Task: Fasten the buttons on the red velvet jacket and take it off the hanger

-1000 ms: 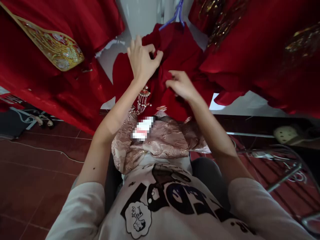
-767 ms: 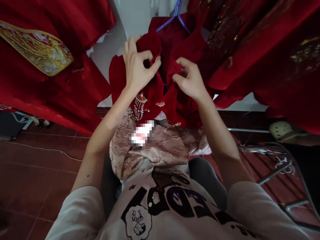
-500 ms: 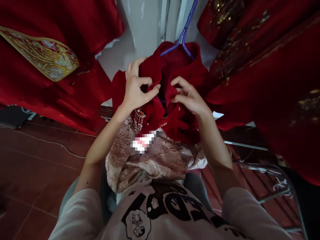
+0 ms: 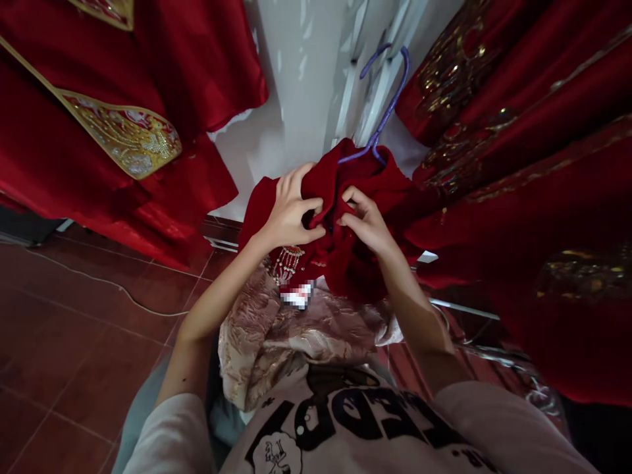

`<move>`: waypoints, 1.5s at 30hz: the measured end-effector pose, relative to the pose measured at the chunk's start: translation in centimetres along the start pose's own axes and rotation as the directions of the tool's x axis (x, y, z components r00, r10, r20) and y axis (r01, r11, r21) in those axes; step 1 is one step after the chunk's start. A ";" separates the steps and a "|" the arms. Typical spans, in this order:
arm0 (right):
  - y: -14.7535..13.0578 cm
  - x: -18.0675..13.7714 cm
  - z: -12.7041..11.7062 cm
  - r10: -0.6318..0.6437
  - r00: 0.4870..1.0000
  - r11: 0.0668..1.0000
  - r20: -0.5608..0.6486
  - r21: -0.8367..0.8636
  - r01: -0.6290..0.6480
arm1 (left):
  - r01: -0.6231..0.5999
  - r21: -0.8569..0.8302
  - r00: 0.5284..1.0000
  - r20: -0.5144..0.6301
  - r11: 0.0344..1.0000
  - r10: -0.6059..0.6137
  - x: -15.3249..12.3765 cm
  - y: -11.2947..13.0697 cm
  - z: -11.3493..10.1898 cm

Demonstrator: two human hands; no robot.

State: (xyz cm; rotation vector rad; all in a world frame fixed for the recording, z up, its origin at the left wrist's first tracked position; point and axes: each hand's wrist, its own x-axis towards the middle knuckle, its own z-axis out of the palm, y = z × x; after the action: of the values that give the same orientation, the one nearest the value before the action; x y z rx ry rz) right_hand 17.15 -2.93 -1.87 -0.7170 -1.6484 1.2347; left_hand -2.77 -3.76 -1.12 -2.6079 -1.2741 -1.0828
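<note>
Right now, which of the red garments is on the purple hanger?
The dark red velvet garment in the middle, gripped by both the left hand and right hand. The purple hanger rises from its collar; the satin robes hang at either side.

A pixelated patch (image 4: 297, 295) blurs something on the pink fabric (image 4: 296, 336), perhaps a label.

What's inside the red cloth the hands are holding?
A purple hanger pokes out of the red cloth. Both hands, left and right, bunch it shut, hiding the rest.
</note>
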 end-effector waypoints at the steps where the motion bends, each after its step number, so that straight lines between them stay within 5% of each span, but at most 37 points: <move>1: 0.2 -0.1 0.4 -0.029 0.999 1.000 -0.046 -0.012 0.029 | -0.024 0.003 1.000 0.011 1.000 0.024 -0.3 0.1 -0.3; 8: 0.7 -2.4 0.6 -0.050 0.988 0.990 -0.148 -0.138 0.030 | -0.165 -0.058 0.981 0.094 0.984 0.170 -1.2 -0.3 -1.9; 13: 0.4 -2.7 0.9 0.006 0.990 0.992 -0.141 -0.126 -0.024 | -0.197 -0.093 0.979 0.043 0.976 0.202 -1.5 -1.0 -2.4; 22: -0.8 -2.9 2.1 0.005 0.995 0.991 -0.099 -0.131 -0.018 | -0.099 -0.154 0.994 -0.060 0.983 0.091 -4.0 -1.4 -1.4; 28: -1.0 -4.6 1.2 -0.036 0.996 0.994 -0.081 -0.109 0.027 | 0.059 -0.037 0.958 -0.279 0.998 -0.067 -4.9 0.3 1.3; 36: -1.6 -6.4 1.9 -0.122 0.987 0.982 -0.107 -0.157 0.105 | 0.094 -0.279 0.979 -0.150 0.956 -0.140 -5.3 3.2 2.6; 45: -0.9 -6.4 3.0 -0.209 0.972 0.954 -0.107 -0.239 0.179 | 0.129 -0.309 0.916 -0.328 0.942 -0.232 -6.1 4.2 2.9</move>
State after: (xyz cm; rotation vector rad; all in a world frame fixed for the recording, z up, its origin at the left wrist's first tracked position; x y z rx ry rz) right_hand 17.09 -9.88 -3.33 -0.7390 -1.7225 0.8501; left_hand -0.73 -9.76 -5.94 -2.3324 -1.3781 -1.8008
